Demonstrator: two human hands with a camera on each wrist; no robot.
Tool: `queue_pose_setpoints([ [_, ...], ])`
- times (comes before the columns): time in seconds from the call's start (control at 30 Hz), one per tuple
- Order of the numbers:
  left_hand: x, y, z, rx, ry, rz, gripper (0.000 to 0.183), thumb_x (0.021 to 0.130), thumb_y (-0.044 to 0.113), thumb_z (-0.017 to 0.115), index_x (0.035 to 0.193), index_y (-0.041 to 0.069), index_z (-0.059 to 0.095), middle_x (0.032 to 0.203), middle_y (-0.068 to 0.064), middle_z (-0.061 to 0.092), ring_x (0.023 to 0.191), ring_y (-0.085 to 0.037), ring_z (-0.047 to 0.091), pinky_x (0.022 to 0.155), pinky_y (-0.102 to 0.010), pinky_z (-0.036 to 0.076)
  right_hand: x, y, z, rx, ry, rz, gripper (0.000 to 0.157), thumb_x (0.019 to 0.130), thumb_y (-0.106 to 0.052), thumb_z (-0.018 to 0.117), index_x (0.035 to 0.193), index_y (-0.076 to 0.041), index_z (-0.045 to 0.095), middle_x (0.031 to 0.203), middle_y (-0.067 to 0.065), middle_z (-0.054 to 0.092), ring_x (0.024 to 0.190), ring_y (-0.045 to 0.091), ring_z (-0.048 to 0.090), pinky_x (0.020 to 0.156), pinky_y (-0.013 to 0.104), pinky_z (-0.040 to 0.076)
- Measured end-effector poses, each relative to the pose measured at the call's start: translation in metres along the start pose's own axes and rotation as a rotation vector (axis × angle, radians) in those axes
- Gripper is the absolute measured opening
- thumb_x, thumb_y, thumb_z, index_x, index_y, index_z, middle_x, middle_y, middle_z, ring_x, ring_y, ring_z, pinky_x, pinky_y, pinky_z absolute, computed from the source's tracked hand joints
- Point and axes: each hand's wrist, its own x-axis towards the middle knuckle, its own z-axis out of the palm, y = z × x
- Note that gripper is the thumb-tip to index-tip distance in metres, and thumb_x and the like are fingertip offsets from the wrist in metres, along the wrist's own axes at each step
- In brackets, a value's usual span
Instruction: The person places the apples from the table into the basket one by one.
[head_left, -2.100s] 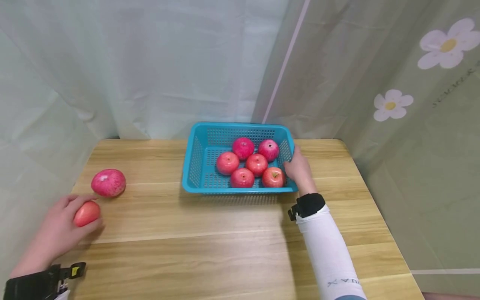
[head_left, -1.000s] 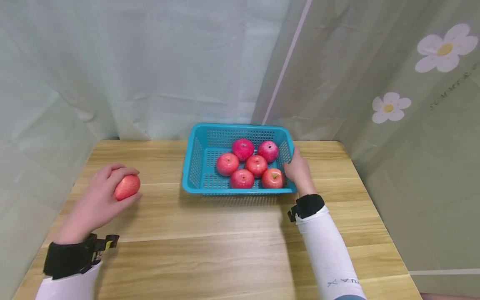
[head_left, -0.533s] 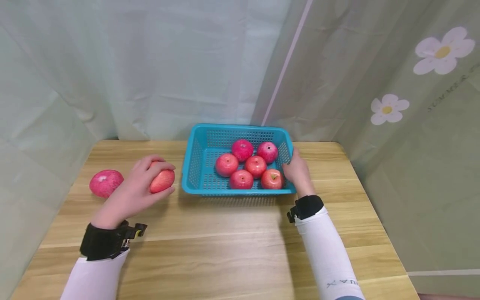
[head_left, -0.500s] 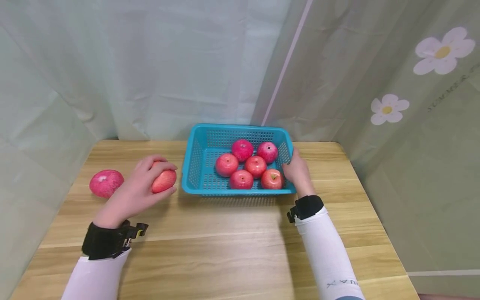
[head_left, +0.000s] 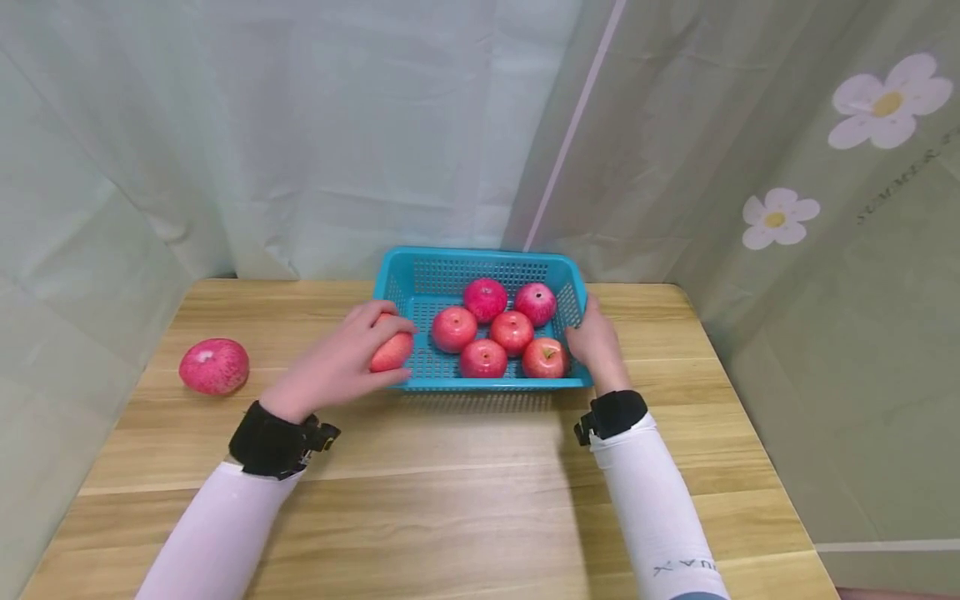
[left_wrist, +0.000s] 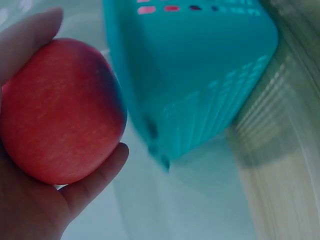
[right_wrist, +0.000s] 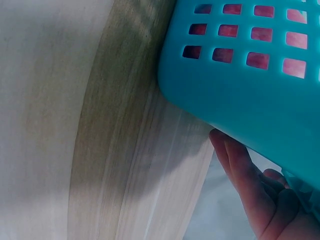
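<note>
My left hand [head_left: 345, 358] grips a red apple [head_left: 392, 346] over the left rim of a blue plastic basket [head_left: 480, 384]. In the left wrist view the held apple [left_wrist: 62, 112] sits between thumb and fingers, right beside the basket wall [left_wrist: 200, 65]. Several red apples, among them a front one [head_left: 483, 359], lie inside toward the basket's right side. My right hand [head_left: 595, 340] holds the basket's right end, thumb over the rim. The right wrist view has its fingers [right_wrist: 240, 165] against the outside of the basket [right_wrist: 225, 95].
Another, darker pink-red apple [head_left: 214, 367] lies at the left of the wooden table [head_left: 480, 500]. Behind the table hangs a pale curtain [head_left: 360, 142], with printed flowers on its right part.
From the table's left side, my left hand has carried the apple rightward to the basket's left rim, uncovering the other apple. My right hand has stayed at the basket's right end.
</note>
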Motion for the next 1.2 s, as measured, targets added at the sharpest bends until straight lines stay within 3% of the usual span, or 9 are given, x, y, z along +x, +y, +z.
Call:
queue_pose_setpoints([
  [0.2,0.017,0.001,0.013,0.006,-0.077,-0.031,0.058,0.09,0.037,0.087,0.139,0.014,0.064,0.14,-0.013,0.05,0.128,-0.032,0.049,0.086,-0.048,0.062,0.001,0.001,0.001,-0.011,0.008,-0.004,0.076,0.106,-0.016,0.06,0.168,-0.002,0.017,0.153,0.033,0.048,0.138,0.052,0.051,0.11,0.068,0.045],
  [0.7,0.034,-0.009,0.035,-0.027,-0.195,-0.084,0.044,0.093,0.038,0.079,0.132,0.02,0.067,0.131,-0.003,0.054,0.12,-0.022,0.051,0.084,-0.04,0.06,0.001,0.0,0.001,0.003,0.006,-0.004,0.076,0.106,-0.015,0.06,0.168,-0.002,0.017,0.154,0.033,0.047,0.139,0.052,0.05,0.111,0.068,0.044],
  [0.9,0.042,-0.011,0.043,0.049,-0.266,-0.053,0.035,0.096,0.032,0.068,0.128,0.017,0.07,0.123,-0.006,0.056,0.114,-0.026,0.052,0.087,-0.043,0.055,0.001,0.0,0.002,0.011,0.012,-0.008,0.076,0.106,-0.014,0.061,0.167,-0.002,0.019,0.154,0.032,0.048,0.138,0.052,0.051,0.112,0.067,0.044],
  [1.1,0.049,-0.009,0.049,0.063,-0.38,-0.094,0.033,0.098,0.029,0.065,0.127,0.015,0.071,0.123,-0.008,0.058,0.115,-0.028,0.055,0.094,-0.049,0.055,-0.001,0.0,0.002,0.003,0.022,-0.012,0.074,0.105,-0.014,0.061,0.166,-0.001,0.021,0.153,0.032,0.049,0.138,0.051,0.051,0.112,0.067,0.044],
  [1.2,0.051,-0.007,0.051,0.064,-0.406,-0.109,0.032,0.098,0.027,0.063,0.126,0.015,0.073,0.122,-0.009,0.06,0.115,-0.029,0.056,0.097,-0.051,0.054,-0.001,0.001,0.003,-0.007,0.031,-0.017,0.074,0.105,-0.014,0.061,0.166,0.0,0.021,0.151,0.033,0.05,0.138,0.051,0.052,0.112,0.066,0.044],
])
